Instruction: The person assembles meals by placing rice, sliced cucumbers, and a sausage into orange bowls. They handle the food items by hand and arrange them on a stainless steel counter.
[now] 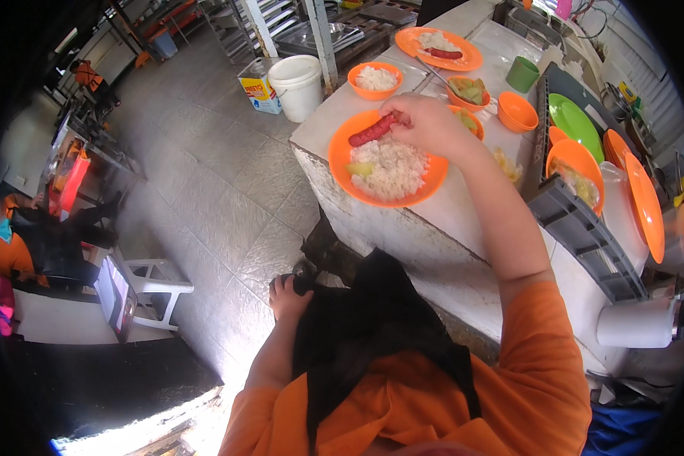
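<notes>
My right hand [425, 125] reaches over the counter, its fingers closed on one end of a red sausage [372, 131]. The sausage is over the far left of an orange plate [343, 176]; I cannot tell if it touches the plate. White rice [397, 169] is heaped on that plate, with a pale yellow-green piece [361, 169] at its left side. Down by my black apron [380, 304], my left hand [287, 298] lies against dark cloth at my leg, fingers spread and apparently holding nothing.
Beyond the plate stand an orange rice bowl [374, 93], another orange plate [463, 62] with rice and sausage, and bowls of vegetables [470, 91]. A grey rack [585, 235] holds plates at right. On the floor are a white bucket [296, 87] and a white stool [156, 285].
</notes>
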A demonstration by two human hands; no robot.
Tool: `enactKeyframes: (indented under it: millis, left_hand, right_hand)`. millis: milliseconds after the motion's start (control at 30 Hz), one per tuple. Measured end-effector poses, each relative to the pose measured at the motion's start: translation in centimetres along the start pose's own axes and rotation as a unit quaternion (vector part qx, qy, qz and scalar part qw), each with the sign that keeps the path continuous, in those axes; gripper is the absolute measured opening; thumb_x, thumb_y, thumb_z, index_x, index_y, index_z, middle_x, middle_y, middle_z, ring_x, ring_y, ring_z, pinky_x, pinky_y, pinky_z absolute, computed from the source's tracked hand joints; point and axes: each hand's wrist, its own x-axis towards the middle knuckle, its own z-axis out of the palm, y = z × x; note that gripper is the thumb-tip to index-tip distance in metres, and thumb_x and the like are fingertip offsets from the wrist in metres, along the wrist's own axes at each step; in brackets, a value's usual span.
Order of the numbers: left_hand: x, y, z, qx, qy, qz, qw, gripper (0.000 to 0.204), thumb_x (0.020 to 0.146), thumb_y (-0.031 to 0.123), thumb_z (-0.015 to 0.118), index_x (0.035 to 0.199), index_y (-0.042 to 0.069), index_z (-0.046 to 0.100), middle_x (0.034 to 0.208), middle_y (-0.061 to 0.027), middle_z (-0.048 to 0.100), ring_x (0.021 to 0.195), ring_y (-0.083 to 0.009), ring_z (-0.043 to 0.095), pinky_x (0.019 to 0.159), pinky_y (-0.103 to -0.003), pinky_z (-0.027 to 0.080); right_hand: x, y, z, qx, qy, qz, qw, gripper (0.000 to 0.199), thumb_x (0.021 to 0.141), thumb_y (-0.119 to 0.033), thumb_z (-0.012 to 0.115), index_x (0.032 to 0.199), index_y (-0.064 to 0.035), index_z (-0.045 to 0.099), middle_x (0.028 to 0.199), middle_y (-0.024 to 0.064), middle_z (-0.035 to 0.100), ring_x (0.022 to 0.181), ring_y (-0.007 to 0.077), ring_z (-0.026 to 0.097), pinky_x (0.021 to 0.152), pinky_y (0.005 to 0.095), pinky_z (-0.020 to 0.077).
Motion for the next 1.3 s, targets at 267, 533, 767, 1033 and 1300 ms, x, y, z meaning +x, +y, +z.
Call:
enactKeyframes:
  millis: [267, 533, 767, 1033, 1300]
  left_hand:
    - [-0.1, -0.3, 0.2, -0.004, 0.012, 0.006, 1.0, 0.076, 0.073, 0.049, 0.074, 0.139, 0.022, 0.047, 0.155, -0.0101, 0.026, 0.144, -0.0318, 0.021, 0.113, -0.049, 0.028]
    - [0.1, -0.7, 0.8, -0.004, 0.018, 0.01, 1.0, 0.076, 0.073, 0.05, 0.074, 0.139, 0.023, 0.047, 0.155, -0.0102, 0.027, 0.144, -0.0324, 0.021, 0.113, -0.049, 0.028]
    - [-0.2, -0.6, 0.4, -0.008, 0.014, 0.008, 1.0, 0.077, 0.073, 0.05, 0.074, 0.139, 0.023, 0.046, 0.156, -0.0097, 0.025, 0.144, -0.0325, 0.02, 0.114, -0.049, 0.027]
    - [-0.1, -0.7, 0.4, -0.01, 0.01, 0.0, 1.0, 0.076, 0.072, 0.049, 0.075, 0.139, 0.024, 0.047, 0.156, -0.0087, 0.025, 0.145, -0.032, 0.021, 0.114, -0.049, 0.028]
    - [0.1, -0.8, 0.6, -0.006, 0.02, -0.003, 1.0, 0.077, 0.071, 0.048, 0.077, 0.139, 0.028, 0.046, 0.157, -0.0069, 0.024, 0.144, -0.0338, 0.022, 0.113, -0.05, 0.031]
  right_hand:
    - [0.1, 0.4, 1.3, -0.066, 0.046, -0.04, 0.996, 0.022, 0.075, -0.008, 0.067, 0.095, -0.0061, 0.059, 0.088, 0.0133, 0.062, 0.078, 0.0294, 0.063, 0.069, 0.0381, 0.0503]
    - [0.1, 0.6, 1.8, -0.076, 0.058, -0.014, 0.995, 0.017, 0.074, -0.007, 0.065, 0.089, -0.0058, 0.058, 0.088, 0.0124, 0.062, 0.081, 0.0322, 0.062, 0.07, 0.0392, 0.0499]
    - [0.2, 0.6, 1.3, -0.011, 0.051, 0.014, 0.999, 0.02, 0.078, -0.006, 0.066, 0.097, -0.0047, 0.061, 0.093, 0.011, 0.062, 0.083, 0.0248, 0.063, 0.074, 0.0352, 0.0503]
    - [0.2, -0.1, 0.7, 0.047, 0.017, 0.058, 0.997, 0.025, 0.081, -0.007, 0.066, 0.105, -0.0048, 0.062, 0.096, 0.0091, 0.061, 0.082, 0.0186, 0.061, 0.076, 0.0318, 0.0499]
    - [0.4, 0.3, 0.5, 0.061, -0.002, 0.064, 0.996, 0.026, 0.082, -0.007, 0.066, 0.107, -0.0047, 0.063, 0.097, 0.0084, 0.063, 0.08, 0.0167, 0.06, 0.073, 0.0302, 0.0495]
